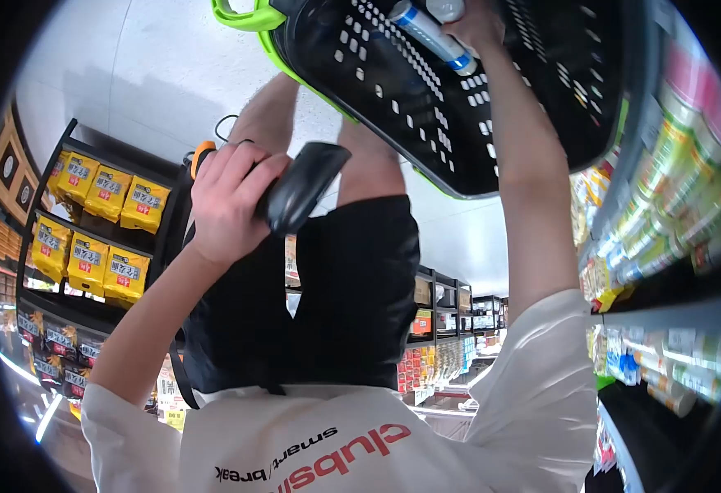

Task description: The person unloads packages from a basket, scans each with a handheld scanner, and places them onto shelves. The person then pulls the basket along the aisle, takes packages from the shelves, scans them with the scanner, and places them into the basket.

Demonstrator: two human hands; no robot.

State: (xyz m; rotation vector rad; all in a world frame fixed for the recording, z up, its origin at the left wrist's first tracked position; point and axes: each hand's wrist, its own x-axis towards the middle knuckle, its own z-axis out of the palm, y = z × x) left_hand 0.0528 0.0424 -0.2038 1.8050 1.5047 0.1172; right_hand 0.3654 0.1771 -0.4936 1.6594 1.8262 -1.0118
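Observation:
My left hand [233, 193] is closed around a black handheld scanner [303, 187] with an orange part. It is held in front of my legs, its dark head pointing right. My right arm reaches into a black shopping basket [393, 123] with a bright green rim and handle. Inside it, my right hand [477, 29] is closed at a silvery-white canister [445, 8], partly cut off by the top edge of the view. Beside that hand, a blue and white tube [433, 37] lies slanted in the basket.
At left, a black rack [89, 222] holds several yellow food bags [106, 193] above darker packets [60, 337]. Shelves at right carry rows of canisters [665, 181] and bottles [673, 361]. More stocked shelves [434, 329] stand beyond my legs. The floor [171, 74] is pale.

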